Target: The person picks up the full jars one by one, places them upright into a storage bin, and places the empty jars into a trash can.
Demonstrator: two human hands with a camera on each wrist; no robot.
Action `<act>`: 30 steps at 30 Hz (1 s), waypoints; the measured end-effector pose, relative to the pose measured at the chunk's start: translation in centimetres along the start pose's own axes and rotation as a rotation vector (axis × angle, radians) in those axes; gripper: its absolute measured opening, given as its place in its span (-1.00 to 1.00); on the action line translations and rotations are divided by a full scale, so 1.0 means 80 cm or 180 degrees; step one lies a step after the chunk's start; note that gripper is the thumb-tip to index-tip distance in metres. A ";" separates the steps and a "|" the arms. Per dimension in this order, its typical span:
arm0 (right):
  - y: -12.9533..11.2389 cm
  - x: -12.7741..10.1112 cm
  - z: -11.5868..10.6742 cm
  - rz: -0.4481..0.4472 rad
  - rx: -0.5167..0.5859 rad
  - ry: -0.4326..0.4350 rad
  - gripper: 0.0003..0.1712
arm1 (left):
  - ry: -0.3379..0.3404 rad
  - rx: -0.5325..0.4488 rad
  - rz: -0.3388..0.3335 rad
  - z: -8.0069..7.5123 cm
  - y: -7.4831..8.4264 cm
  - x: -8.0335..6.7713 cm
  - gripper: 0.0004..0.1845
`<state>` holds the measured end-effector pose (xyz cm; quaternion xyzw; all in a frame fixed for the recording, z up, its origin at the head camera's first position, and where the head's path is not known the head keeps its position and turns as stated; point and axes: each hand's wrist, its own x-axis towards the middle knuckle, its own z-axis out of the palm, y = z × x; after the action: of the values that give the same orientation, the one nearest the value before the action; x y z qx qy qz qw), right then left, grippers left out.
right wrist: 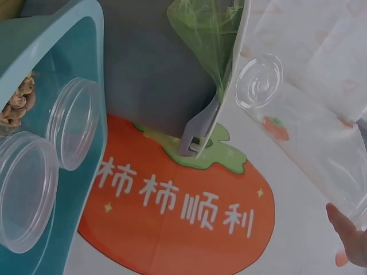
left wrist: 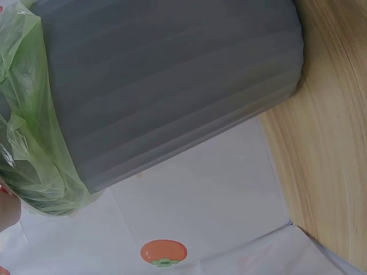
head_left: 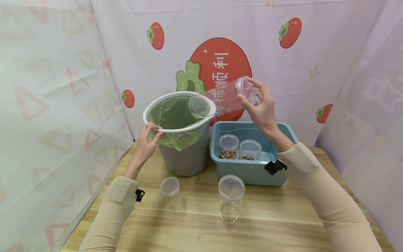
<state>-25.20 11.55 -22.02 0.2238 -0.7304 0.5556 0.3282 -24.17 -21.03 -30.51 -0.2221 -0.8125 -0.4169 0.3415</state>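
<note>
My right hand (head_left: 262,106) grips a tall clear plastic jar (head_left: 220,96) by its lidded end. The jar is tilted, its base lower and over the right part of the trash can's opening; I see nothing inside it. In the right wrist view the jar's round base (right wrist: 259,81) appears near the can's rim. My left hand (head_left: 146,141) holds the near-left white rim of the grey trash can (head_left: 185,157), which has a green bag (head_left: 181,138) folded over its edge. Only a bit of that hand shows in the left wrist view.
A blue bin (head_left: 252,173) stands right of the can. It holds two lidded jars (head_left: 229,141) with brown pieces at the bottom. On the wooden table (head_left: 195,231) nearer me stand a smaller clear jar (head_left: 171,196) and a taller clear jar (head_left: 230,206).
</note>
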 end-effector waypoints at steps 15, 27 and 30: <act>0.037 0.036 0.047 0.0204 -0.0498 -0.0359 -0.37 | -0.0001 -0.0067 -0.0036 0.004 -0.035 -0.001 -0.85; 0.045 0.036 0.092 0.0221 -0.0519 -0.0570 -0.38 | -0.0001 -0.0044 0.0020 0.005 -0.050 -0.003 -0.86; 0.046 0.034 0.101 0.0184 -0.0543 -0.0618 -0.38 | 0.0021 -0.0055 0.0040 0.006 -0.049 -0.002 -0.86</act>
<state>-31.48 4.91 -23.81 0.2266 -0.8095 0.4764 0.2576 -26.77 -22.84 -32.94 -0.2288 -0.8063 -0.4225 0.3449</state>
